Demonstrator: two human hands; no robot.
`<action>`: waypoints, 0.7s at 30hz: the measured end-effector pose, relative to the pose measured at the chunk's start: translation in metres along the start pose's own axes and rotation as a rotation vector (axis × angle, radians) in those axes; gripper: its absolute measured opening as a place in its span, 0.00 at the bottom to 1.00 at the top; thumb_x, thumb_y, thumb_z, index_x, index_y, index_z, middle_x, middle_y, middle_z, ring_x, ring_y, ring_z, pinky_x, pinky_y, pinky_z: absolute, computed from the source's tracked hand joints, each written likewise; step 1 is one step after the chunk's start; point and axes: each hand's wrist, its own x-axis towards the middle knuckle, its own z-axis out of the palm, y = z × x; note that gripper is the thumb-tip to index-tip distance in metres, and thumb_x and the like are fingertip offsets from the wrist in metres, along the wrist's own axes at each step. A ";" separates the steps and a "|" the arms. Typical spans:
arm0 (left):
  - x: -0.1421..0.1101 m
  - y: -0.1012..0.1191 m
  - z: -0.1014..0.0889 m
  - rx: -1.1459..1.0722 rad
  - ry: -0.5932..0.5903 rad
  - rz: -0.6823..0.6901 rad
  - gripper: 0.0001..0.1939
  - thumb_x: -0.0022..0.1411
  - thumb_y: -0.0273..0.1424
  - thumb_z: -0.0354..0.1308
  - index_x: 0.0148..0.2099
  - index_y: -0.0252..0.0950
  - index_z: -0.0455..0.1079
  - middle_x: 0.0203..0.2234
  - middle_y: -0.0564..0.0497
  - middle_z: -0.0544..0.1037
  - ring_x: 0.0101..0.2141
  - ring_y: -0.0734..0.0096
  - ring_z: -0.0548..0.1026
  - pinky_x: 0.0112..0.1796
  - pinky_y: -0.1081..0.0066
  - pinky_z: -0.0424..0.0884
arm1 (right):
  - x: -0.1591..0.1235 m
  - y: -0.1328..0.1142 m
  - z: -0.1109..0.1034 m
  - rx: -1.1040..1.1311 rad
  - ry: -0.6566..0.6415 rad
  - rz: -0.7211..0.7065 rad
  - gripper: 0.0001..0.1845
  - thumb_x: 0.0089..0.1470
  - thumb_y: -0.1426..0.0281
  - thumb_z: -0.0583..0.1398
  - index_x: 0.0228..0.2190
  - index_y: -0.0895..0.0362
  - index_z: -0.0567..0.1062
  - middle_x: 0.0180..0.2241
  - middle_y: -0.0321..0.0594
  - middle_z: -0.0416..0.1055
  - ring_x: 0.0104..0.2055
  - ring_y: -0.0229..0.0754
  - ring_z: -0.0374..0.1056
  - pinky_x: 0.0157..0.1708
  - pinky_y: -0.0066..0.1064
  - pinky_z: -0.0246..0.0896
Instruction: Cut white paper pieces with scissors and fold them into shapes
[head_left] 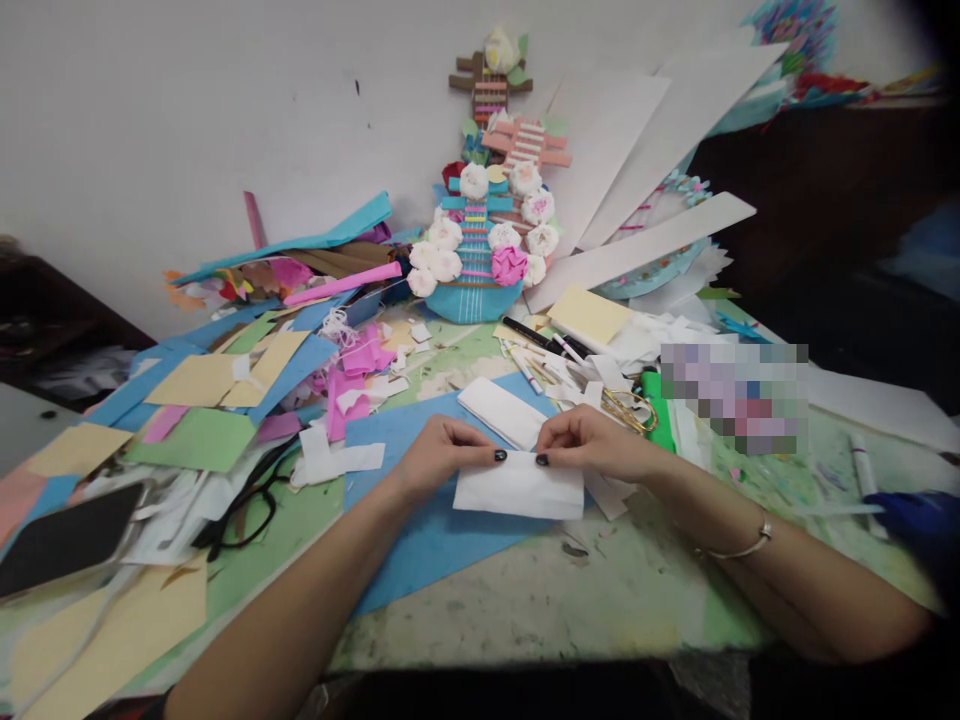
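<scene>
Both my hands pinch the upper edge of a white paper piece, thumbs side by side on top of it. My left hand grips near the edge's left part. On the right part, my right hand closes thumb and fingers on the same edge. The fingertips behind the paper are hidden. Just beyond lies a folded white paper strip, close to the fingers of both hands. Beneath everything is a blue paper sheet spread on the table.
Behind stands a blue paper guitar with paper flowers. Colored paper scraps, glasses and a phone lie left. Pens, a gold-handled tool and a green item are right. White boards lean on the wall.
</scene>
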 end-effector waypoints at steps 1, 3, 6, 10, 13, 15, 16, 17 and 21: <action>0.001 0.000 -0.003 -0.013 0.015 0.000 0.07 0.40 0.31 0.69 0.24 0.33 0.79 0.17 0.49 0.77 0.18 0.75 0.68 0.21 0.76 0.60 | 0.000 0.000 -0.002 0.009 0.005 -0.001 0.10 0.46 0.65 0.64 0.26 0.60 0.74 0.20 0.33 0.71 0.21 0.32 0.64 0.21 0.22 0.56; 0.001 0.001 -0.008 -0.034 0.040 0.001 0.07 0.40 0.31 0.69 0.24 0.33 0.78 0.17 0.49 0.77 0.19 0.75 0.69 0.21 0.76 0.60 | -0.001 -0.002 -0.007 0.019 0.008 0.001 0.09 0.47 0.65 0.63 0.26 0.59 0.72 0.19 0.32 0.70 0.20 0.32 0.65 0.21 0.23 0.58; 0.002 0.002 -0.012 -0.064 0.070 -0.001 0.08 0.40 0.31 0.69 0.23 0.32 0.78 0.17 0.48 0.77 0.19 0.75 0.70 0.21 0.76 0.60 | -0.003 -0.006 -0.013 0.040 -0.009 0.022 0.09 0.48 0.65 0.62 0.27 0.59 0.71 0.20 0.35 0.73 0.21 0.35 0.69 0.23 0.25 0.63; 0.002 0.003 -0.013 -0.088 0.076 -0.007 0.07 0.39 0.31 0.69 0.23 0.32 0.78 0.16 0.49 0.76 0.18 0.75 0.70 0.21 0.76 0.60 | -0.006 -0.008 -0.021 0.047 -0.029 0.042 0.08 0.49 0.67 0.61 0.28 0.60 0.71 0.22 0.39 0.76 0.21 0.36 0.71 0.22 0.25 0.63; 0.002 0.004 -0.014 -0.125 0.073 -0.009 0.06 0.39 0.30 0.69 0.22 0.32 0.77 0.15 0.50 0.76 0.17 0.76 0.69 0.20 0.76 0.60 | -0.005 -0.006 -0.024 0.074 -0.022 0.047 0.08 0.49 0.67 0.62 0.27 0.60 0.71 0.22 0.39 0.76 0.23 0.37 0.72 0.24 0.25 0.64; 0.002 0.005 -0.014 -0.156 0.061 -0.014 0.06 0.38 0.29 0.69 0.21 0.32 0.77 0.14 0.50 0.75 0.17 0.77 0.69 0.20 0.76 0.59 | -0.004 -0.005 -0.022 0.106 0.030 0.014 0.08 0.49 0.67 0.62 0.28 0.60 0.71 0.24 0.40 0.76 0.26 0.37 0.72 0.27 0.27 0.65; 0.002 0.005 -0.014 -0.166 0.049 -0.020 0.06 0.38 0.29 0.69 0.21 0.32 0.77 0.14 0.50 0.75 0.17 0.77 0.68 0.20 0.76 0.59 | -0.003 -0.005 -0.020 0.119 0.070 -0.011 0.08 0.50 0.66 0.62 0.29 0.59 0.71 0.28 0.41 0.77 0.29 0.38 0.73 0.28 0.27 0.65; 0.001 0.005 -0.013 -0.173 0.036 -0.027 0.06 0.38 0.29 0.69 0.22 0.32 0.77 0.14 0.50 0.75 0.16 0.76 0.68 0.20 0.76 0.58 | -0.002 -0.005 -0.017 0.127 0.109 -0.034 0.09 0.52 0.65 0.61 0.31 0.59 0.72 0.32 0.43 0.77 0.33 0.38 0.73 0.30 0.27 0.64; 0.001 0.000 -0.006 -0.166 -0.012 -0.034 0.08 0.38 0.31 0.70 0.23 0.32 0.78 0.16 0.50 0.76 0.17 0.76 0.68 0.20 0.76 0.59 | 0.001 -0.005 0.000 0.087 0.096 -0.097 0.15 0.54 0.61 0.60 0.40 0.58 0.73 0.40 0.44 0.76 0.41 0.41 0.70 0.36 0.29 0.62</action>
